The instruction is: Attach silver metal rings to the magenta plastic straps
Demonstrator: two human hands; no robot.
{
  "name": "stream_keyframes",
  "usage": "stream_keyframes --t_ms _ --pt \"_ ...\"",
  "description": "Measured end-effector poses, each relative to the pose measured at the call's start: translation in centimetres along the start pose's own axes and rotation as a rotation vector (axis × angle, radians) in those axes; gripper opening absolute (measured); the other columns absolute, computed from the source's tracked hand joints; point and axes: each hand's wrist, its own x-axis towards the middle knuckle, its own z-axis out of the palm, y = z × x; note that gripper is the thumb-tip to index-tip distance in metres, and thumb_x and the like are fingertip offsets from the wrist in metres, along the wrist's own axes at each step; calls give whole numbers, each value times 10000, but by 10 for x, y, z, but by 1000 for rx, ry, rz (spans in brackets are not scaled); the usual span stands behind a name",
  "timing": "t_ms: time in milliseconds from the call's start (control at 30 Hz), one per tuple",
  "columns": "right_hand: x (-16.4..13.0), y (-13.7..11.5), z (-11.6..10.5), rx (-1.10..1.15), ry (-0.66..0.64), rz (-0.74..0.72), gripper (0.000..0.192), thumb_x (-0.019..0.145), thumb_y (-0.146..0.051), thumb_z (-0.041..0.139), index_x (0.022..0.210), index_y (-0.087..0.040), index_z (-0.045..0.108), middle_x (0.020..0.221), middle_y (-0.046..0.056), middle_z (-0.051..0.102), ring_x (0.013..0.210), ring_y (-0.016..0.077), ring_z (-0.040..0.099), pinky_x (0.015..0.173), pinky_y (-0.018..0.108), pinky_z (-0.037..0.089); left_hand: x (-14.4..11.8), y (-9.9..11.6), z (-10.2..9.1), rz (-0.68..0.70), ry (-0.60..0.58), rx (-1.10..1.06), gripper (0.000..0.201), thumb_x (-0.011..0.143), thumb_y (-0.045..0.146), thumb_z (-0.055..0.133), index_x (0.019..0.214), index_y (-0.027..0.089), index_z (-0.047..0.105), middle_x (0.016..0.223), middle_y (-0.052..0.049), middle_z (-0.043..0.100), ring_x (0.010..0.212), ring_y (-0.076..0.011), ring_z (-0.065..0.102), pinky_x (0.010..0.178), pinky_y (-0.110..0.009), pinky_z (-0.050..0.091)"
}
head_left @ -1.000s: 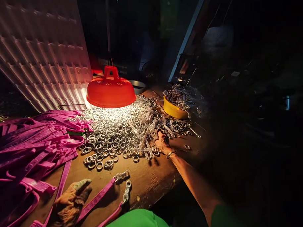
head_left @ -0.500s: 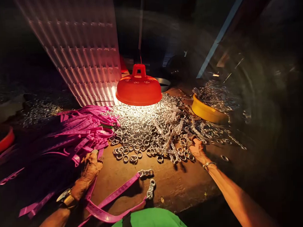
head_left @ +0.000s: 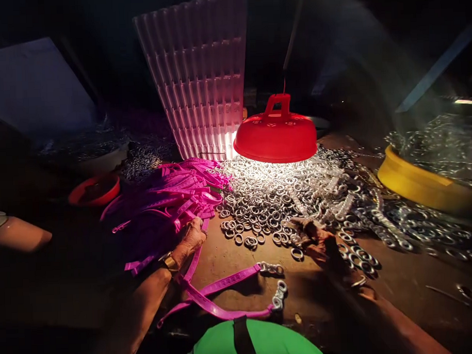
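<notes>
My left hand (head_left: 190, 243), with a watch at its wrist, closes on a pink strap (head_left: 194, 263) at the front of a heap of pink straps (head_left: 186, 191). Two strap ends carrying short silver ring links (head_left: 270, 268) lie on the table in front of me. My right hand (head_left: 319, 242), wearing a bracelet, is at the front edge of a large pile of silver rings (head_left: 260, 202). Its fingers are curled down in shadow among the rings, and whatever they pinch is hidden. Linked ring strips (head_left: 342, 207) lie just beyond it.
A red lamp (head_left: 275, 137) hangs low over the rings. Behind it stands a ribbed translucent panel (head_left: 201, 80). A yellow basin (head_left: 410, 176) heaped with metal pieces is at right, a red bowl (head_left: 114, 187) at left. Part of another person's arm (head_left: 23, 233) shows at far left.
The view has turned left, so things appear farther right. My right hand has shifted left along the front of the ring pile. My left hand keeps its hold on the strap.
</notes>
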Motion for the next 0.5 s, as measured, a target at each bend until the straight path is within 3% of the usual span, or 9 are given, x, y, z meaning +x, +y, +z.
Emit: stream_keyframes --t_ms 200,367,500 --pt "5 -43 60 -13 -48 -193 292 757 -113 417 948 -165 632 702 51 653 591 146 580 519 218 436 -5 -5 -1 14 -51 -89 232 634 114 584 865 132 602 740 -39 591 647 -146 503 585 -249 349" --pt "-5 -64 70 -24 -72 -245 245 797 -101 412 895 -169 626 665 47 625 534 121 516 498 209 379 -13 -12 -2 114 -105 -109 99 616 62 531 663 150 530 585 33 369 578 -101 347 535 -235 264" --pt "-14 -62 71 39 -84 -239 220 784 -75 400 842 -166 592 645 30 621 507 107 496 471 198 336 -33 -3 1 184 -145 -98 86 620 85 510 658 161 519 592 35 346 584 -101 323 549 -239 242"
